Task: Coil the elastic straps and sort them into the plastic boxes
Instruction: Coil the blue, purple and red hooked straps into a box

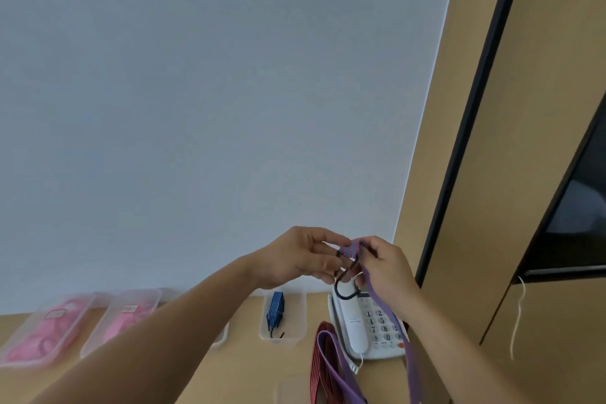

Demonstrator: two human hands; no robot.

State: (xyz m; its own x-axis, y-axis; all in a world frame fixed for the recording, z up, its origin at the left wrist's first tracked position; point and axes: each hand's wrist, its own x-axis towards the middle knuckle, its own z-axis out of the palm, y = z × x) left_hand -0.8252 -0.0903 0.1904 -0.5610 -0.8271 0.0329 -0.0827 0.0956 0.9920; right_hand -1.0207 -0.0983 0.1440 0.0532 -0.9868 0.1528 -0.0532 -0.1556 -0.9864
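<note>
purple strap (pixel 411 367) hangs midair; blue coil (pixel 275 308) (striped) lies in box (pixel 292 321).

A plain, pale grey-blue wall (pixel 229 92) fills most of the view, evenly lit and unmarked. At its foot runs a tan wooden desk (pixel 236 374). On the right the wall meets a tall panel (pixel 423 207) of the same tan wood, crossed from top to bottom by a narrow black strip (pixel 470 115). Further right is a dark glossy pane (pixel 580 207) (screen or glass, hard to tell) in a black frame. A thin white cord (pixel 518 315) hangs below it against the wood. A white push-button telephone (pixel 360 338) stands on the desk beside the panel.
</note>
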